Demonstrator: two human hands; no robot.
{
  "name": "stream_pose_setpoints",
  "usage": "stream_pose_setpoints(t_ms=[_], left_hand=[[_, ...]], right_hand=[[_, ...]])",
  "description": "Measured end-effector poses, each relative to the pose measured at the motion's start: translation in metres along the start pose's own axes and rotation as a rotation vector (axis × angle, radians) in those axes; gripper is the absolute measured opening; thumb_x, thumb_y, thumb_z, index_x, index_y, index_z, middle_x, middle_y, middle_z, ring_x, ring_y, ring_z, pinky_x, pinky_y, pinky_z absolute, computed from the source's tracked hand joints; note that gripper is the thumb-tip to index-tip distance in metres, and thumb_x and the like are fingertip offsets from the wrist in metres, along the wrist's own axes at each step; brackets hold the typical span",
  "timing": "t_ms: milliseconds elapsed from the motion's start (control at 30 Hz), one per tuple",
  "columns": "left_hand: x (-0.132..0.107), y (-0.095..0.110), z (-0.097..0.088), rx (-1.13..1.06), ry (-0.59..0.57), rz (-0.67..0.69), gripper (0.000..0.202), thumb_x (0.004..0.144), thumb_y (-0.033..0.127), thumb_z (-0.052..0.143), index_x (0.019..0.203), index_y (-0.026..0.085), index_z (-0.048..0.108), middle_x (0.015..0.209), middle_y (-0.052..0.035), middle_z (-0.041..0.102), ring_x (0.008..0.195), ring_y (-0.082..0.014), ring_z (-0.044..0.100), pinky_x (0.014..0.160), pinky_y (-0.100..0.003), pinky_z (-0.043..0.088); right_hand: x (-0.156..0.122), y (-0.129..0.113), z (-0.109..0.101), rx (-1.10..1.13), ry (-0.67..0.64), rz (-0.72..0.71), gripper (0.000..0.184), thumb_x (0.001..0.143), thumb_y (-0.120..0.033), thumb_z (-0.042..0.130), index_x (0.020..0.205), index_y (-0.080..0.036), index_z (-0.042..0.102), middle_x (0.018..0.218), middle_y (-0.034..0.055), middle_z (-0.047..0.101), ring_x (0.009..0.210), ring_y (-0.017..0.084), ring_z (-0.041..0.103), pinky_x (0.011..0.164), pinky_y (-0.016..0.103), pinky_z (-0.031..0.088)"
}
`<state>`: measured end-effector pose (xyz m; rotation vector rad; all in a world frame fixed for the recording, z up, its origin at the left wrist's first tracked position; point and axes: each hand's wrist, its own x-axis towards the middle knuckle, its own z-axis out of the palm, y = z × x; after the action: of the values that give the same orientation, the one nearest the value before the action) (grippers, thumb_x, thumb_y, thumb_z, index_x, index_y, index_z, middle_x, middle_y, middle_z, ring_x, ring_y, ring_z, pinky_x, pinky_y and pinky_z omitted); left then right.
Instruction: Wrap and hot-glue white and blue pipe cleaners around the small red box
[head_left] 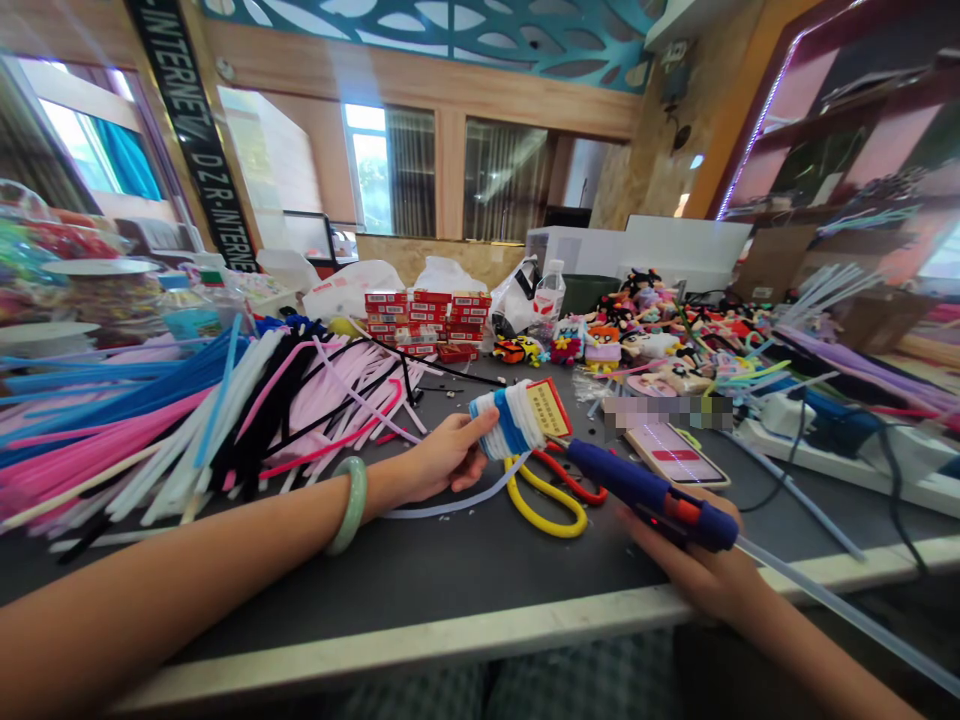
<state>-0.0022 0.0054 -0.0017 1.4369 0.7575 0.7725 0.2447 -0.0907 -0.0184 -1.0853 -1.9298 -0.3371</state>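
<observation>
My left hand [448,455] is closed on a small box wrapped in white and blue pipe cleaners [511,420]. One end of the box stays bare, showing red edges and a printed label. In my right hand [701,560] is a blue glue gun [637,480], its nozzle at the box's lower right edge. A clear glue stick [847,600] runs out of its back. Below the box, a yellow loop [551,510] and a red loop [581,485] touch the table, and a pale lilac pipe cleaner [450,508] trails left.
Bundles of coloured pipe cleaners [180,420] cover the table's left side. Stacked red boxes [427,318] and a plastic bottle [551,290] stand at the back. Finished dolls [652,310] crowd the back right. A phone [675,450] and a white power strip [847,460] lie at right.
</observation>
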Motion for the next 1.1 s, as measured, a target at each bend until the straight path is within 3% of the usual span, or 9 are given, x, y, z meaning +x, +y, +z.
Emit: stream_pose_setpoints(t_ms=[267, 500, 800, 933, 1100], left_hand=[[-0.002, 0.003, 0.002, -0.013, 0.017, -0.023, 0.057, 0.067, 0.073, 0.051, 0.061, 0.017, 0.047, 0.032, 0.0064, 0.043, 0.022, -0.0048, 0.030, 0.027, -0.018, 0.017], [-0.005, 0.010, 0.006, -0.035, 0.019, -0.081, 0.057, 0.080, 0.069, 0.037, 0.054, 0.019, 0.043, 0.028, 0.0052, 0.039, 0.020, -0.0059, 0.028, 0.026, -0.019, 0.015], [-0.003, 0.007, 0.003, -0.041, -0.024, -0.087, 0.065, 0.084, 0.067, 0.028, 0.044, 0.018, 0.042, 0.026, 0.0032, 0.034, 0.021, -0.0067, 0.028, 0.027, -0.019, 0.018], [-0.003, 0.006, 0.003, -0.048, 0.002, -0.096, 0.065, 0.083, 0.069, 0.027, 0.051, 0.017, 0.049, 0.027, 0.0036, 0.036, 0.021, -0.0069, 0.027, 0.028, -0.020, 0.017], [-0.003, 0.005, 0.003, -0.057, 0.007, -0.100, 0.065, 0.083, 0.069, 0.027, 0.049, 0.017, 0.046, 0.028, 0.0034, 0.036, 0.021, -0.0066, 0.027, 0.028, -0.020, 0.016]], right_hand=[[-0.007, 0.015, -0.001, 0.028, -0.141, 0.042, 0.025, 0.084, -0.041, 0.054, 0.074, -0.023, 0.067, 0.058, 0.0003, 0.065, 0.051, 0.017, 0.061, 0.054, 0.027, 0.050], [-0.005, 0.005, 0.001, 0.062, -0.041, 0.076, 0.021, 0.081, -0.038, 0.057, 0.068, -0.023, 0.064, 0.055, 0.0000, 0.063, 0.045, 0.016, 0.058, 0.049, 0.026, 0.048], [-0.005, 0.010, -0.001, 0.072, -0.084, 0.066, 0.018, 0.081, -0.036, 0.058, 0.076, -0.022, 0.067, 0.066, 0.0013, 0.070, 0.055, 0.019, 0.066, 0.056, 0.027, 0.052], [-0.003, 0.006, -0.001, 0.107, -0.093, 0.055, 0.017, 0.081, -0.033, 0.057, 0.069, -0.022, 0.065, 0.058, -0.0002, 0.067, 0.049, 0.017, 0.062, 0.050, 0.025, 0.049], [-0.004, 0.005, 0.000, 0.105, -0.092, 0.109, 0.020, 0.080, -0.035, 0.058, 0.066, -0.022, 0.064, 0.054, -0.0003, 0.064, 0.044, 0.015, 0.059, 0.047, 0.024, 0.048]])
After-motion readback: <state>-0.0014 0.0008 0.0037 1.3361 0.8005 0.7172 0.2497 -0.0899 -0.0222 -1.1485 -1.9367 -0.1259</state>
